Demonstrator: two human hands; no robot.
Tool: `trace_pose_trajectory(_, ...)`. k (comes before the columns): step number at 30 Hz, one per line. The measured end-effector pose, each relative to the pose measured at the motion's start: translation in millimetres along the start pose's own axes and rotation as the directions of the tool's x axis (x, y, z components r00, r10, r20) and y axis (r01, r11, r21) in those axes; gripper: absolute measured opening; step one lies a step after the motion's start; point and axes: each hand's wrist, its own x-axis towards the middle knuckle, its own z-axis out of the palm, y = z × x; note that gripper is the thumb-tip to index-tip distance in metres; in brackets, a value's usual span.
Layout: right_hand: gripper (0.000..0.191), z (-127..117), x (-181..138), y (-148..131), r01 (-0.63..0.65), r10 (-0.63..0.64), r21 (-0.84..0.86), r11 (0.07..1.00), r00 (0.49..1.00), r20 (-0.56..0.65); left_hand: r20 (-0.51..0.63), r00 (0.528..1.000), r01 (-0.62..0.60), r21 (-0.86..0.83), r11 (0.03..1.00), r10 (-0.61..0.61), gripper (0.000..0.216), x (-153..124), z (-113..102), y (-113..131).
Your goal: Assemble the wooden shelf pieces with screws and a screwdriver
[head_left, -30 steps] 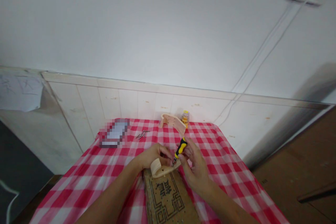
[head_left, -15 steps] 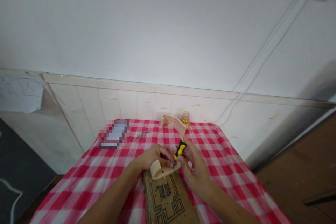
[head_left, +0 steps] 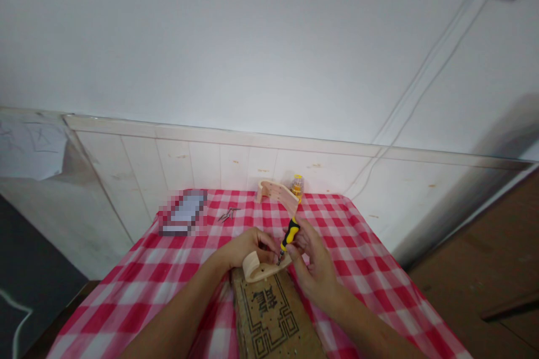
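Note:
My right hand (head_left: 316,266) is closed around a yellow and black screwdriver (head_left: 290,231), held at a slant with its metal tip down against a curved, pale wooden piece (head_left: 256,274). This piece has a hook-shaped left end, a dark hole near it, and rests on a brown cardboard box (head_left: 301,336) with black printing. Just behind the wood, my left hand (head_left: 251,247) has its fingers bent together beside the screwdriver tip. Whatever they pinch there is too small or hidden to make out.
Another curved wooden piece (head_left: 278,193) with holes stands at the table's back, by a clear yellow-capped container (head_left: 297,186). Several small metal pieces (head_left: 229,214) lie left of it, near a blurred-out flat device (head_left: 188,208). A red checked cloth (head_left: 168,286) covers the table, against the wall.
The view has shifted slightly. Both hands stay at the wooden piece, and the screwdriver keeps nearly the same slant, its tip at the same part of the wood.

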Motion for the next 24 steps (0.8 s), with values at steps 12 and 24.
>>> trace_pose_trajectory(12,0.047,1.6,2.1,1.3,-0.001,0.002,-0.022,1.0,1.0,0.02,-0.028,1.0,0.014,0.056,0.998,-0.012,0.042,1.4,1.0,0.9)
trace_pose_trajectory(24,0.043,-1.6,5.2,-7.8,-0.032,0.032,0.009,0.999,0.999,-0.016,-0.007,0.999,-0.046,0.016,0.999,0.046,0.038,-0.1,2.5,3.9)
